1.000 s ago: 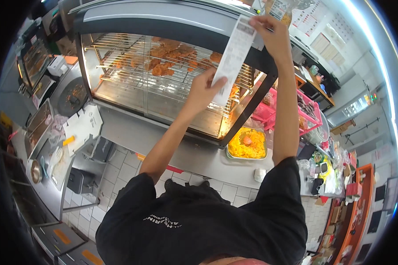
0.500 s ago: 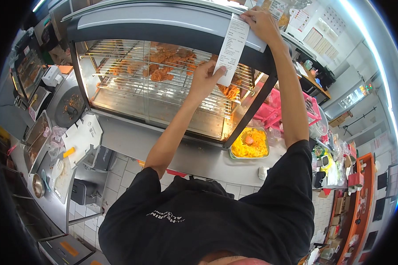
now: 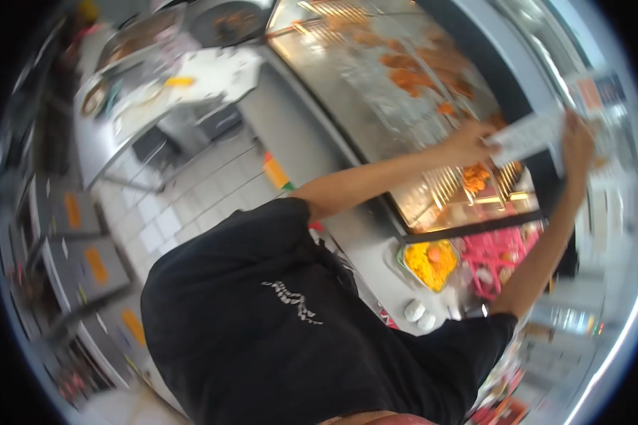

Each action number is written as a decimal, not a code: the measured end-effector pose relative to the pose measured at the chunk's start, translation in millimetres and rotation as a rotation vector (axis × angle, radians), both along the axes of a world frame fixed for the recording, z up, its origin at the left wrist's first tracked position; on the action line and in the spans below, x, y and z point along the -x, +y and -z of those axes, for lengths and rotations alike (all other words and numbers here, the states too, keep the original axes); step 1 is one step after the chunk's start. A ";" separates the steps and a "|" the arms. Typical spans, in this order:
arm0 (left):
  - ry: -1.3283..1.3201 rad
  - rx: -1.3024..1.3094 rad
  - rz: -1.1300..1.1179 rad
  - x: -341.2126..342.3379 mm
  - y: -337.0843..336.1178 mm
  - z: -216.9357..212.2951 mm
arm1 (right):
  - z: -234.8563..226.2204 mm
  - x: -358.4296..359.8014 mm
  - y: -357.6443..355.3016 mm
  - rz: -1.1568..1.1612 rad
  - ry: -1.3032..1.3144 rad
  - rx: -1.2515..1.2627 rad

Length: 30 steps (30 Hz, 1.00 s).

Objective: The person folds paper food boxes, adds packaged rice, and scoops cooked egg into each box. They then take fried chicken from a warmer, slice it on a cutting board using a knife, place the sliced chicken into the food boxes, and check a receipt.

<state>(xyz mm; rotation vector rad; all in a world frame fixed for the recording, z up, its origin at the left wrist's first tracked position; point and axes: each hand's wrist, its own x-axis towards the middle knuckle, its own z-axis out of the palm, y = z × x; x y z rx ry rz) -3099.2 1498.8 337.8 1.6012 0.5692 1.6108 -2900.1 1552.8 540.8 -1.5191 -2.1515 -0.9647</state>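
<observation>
Both hands are pinching one white receipt strip (image 3: 530, 137), fingers closing narrow on it at opposite ends. Left hand (image 3: 468, 143) is gripping the left end; right hand (image 3: 578, 147) is taking the far end, slightly higher, fingers pointing up. Strip is lying between the two grips, upper right of frame, tilting up toward the right and overlapping the dark edge of the heated display case (image 3: 475, 230).

Motion blur is smearing most of the view: print on the strip isn't resolving, and exact fingertip contact is getting lost, mostly at the right end. Left fingers are covering a bit of the strip. Fried pieces (image 3: 415, 74) inside the case are showing as soft orange-brown patches, upper centre-right. Pale item with an orange patch (image 3: 590, 93), just above the right hand, is blurring too much to identify.

Yellow food (image 3: 420, 268) is sitting right of centre, just beside the case. Pink basket (image 3: 485, 262) is standing right of that, right forearm partly hiding it.
</observation>
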 end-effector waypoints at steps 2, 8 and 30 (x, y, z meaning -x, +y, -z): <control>0.060 -0.035 -0.060 12.2 -8.1 2.6 | 1.6 1.1 1.3 0.077 -0.011 0.019; 0.016 0.037 -0.058 67.8 -48.8 55.8 | 1.9 -1.5 2.9 0.063 0.143 0.102; 0.512 0.610 -1.283 612.6 -147.7 301.5 | 130.4 207.1 -99.4 -1.117 0.778 -0.013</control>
